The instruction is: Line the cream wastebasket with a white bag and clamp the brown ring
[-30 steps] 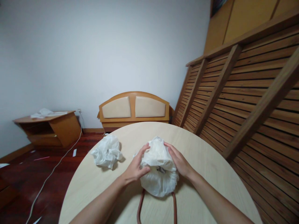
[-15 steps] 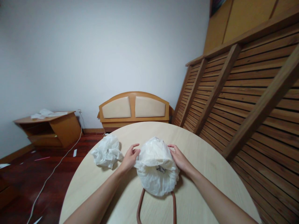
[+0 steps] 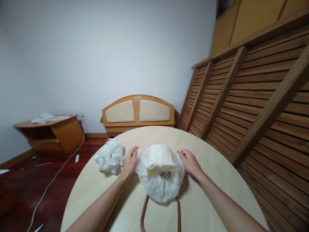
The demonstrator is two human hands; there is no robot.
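Observation:
A cream-white bag [image 3: 161,154] sits on the round table in front of me, with thin crinkled white plastic [image 3: 160,190] gathered around it. Within the opening on its near side something grey and dark shows, too small to name. A brown loop handle [image 3: 179,214] sticks out from beneath toward me. My left hand [image 3: 129,162] is at the bag's left side, fingers loosely stretched and apart from it. On the opposite side, my right hand [image 3: 189,161] hovers by the plastic's edge with fingers slightly bent, seemingly holding nothing.
Left of my left hand lies a crumpled white plastic bag [image 3: 110,157] on the pale round table [image 3: 212,190]. Beyond the table stands a headboard [image 3: 138,111]. A slatted wooden frame [image 3: 231,96] leans at the right. A cable [image 3: 60,172] crosses the floor near a low cabinet [image 3: 65,132].
Both hands have moved slightly outward from the bag. The plastic has opened wider around it, baring more of the cream-white top.

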